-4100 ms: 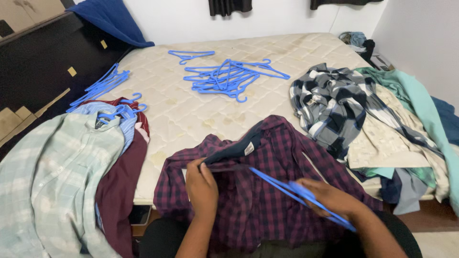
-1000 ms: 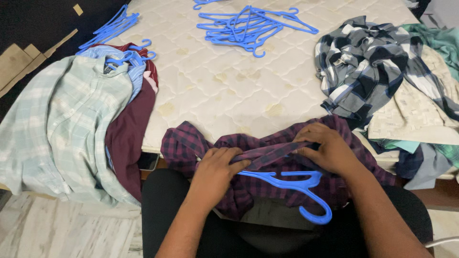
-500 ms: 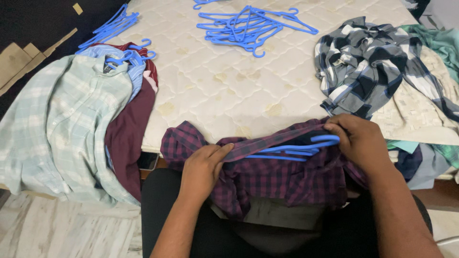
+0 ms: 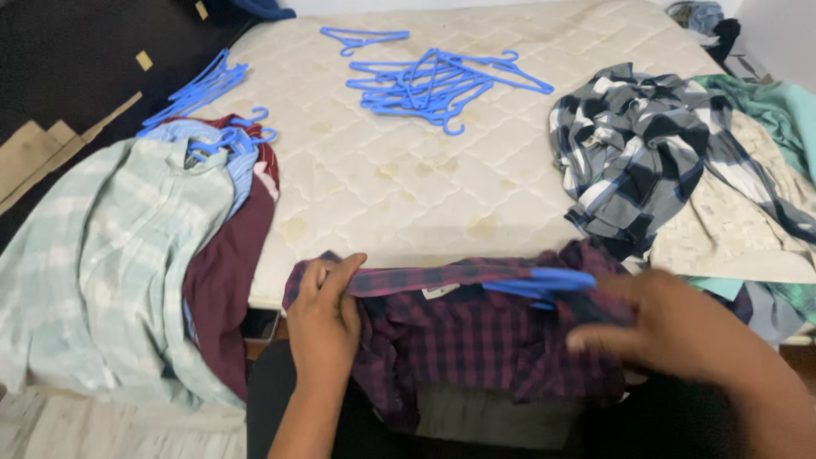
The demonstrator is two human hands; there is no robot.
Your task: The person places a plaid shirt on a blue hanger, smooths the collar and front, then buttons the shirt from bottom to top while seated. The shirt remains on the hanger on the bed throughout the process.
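We pinch plaid shirt collar w/ left hand, right hand blurred, grip unclear, by hanger inside.

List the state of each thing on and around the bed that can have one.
Purple plaid shirt: held up at the collar, a blue hanger partly inside.
Left hand: fingers pinched on the shirt's collar.
Right hand: blurred, on the shirt by the hanger.
Pile of blue hangers: loose, tangled on the mattress.
Light green checked shirt: on a hanger, laid flat.
Grey plaid shirt: crumpled, no hanger.
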